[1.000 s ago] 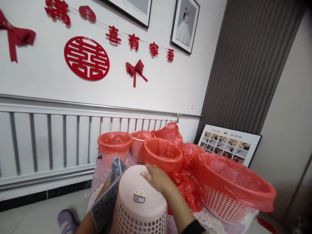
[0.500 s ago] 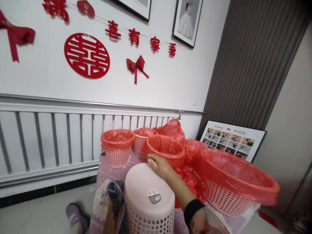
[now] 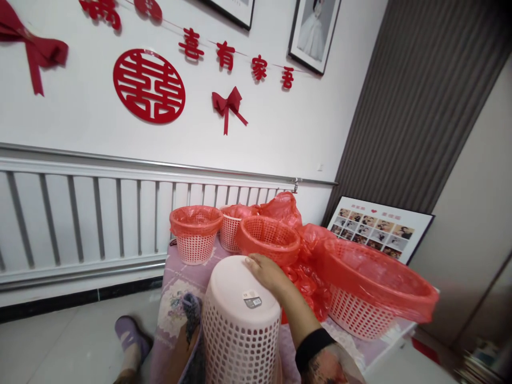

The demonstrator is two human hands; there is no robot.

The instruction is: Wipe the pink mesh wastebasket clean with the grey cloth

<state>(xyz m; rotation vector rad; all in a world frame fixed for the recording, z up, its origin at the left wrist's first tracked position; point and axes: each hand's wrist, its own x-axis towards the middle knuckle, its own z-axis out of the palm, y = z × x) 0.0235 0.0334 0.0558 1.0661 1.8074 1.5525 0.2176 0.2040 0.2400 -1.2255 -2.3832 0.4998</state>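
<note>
A pale pink plastic basket (image 3: 242,330) with a perforated side stands bottom-up, close in front of me. A grey and white label sticks to its round base. My right hand (image 3: 264,271) grips the far right edge of that base, fingers partly hidden. Left of the basket are a bare leg and patterned fabric with purple trim; my left hand does not show. Behind stands a smaller basket (image 3: 196,248) lined with a red plastic bag. Another red-lined basket (image 3: 270,240) sits just beyond my right hand, and a large red-lined basket (image 3: 360,314) is at the right.
The baskets stand on a surface with a purple floral cloth (image 3: 172,298). Crumpled red plastic bags (image 3: 310,290) lie among them. A white radiator (image 3: 116,213) runs along the wall behind. A framed photo board (image 3: 376,229) leans at the right. A purple shoe (image 3: 130,336) is on the floor.
The upside-down basket shows more of its side, and its base sits slightly higher in view. My right hand stays at the base's edge. The view has shifted a little.
</note>
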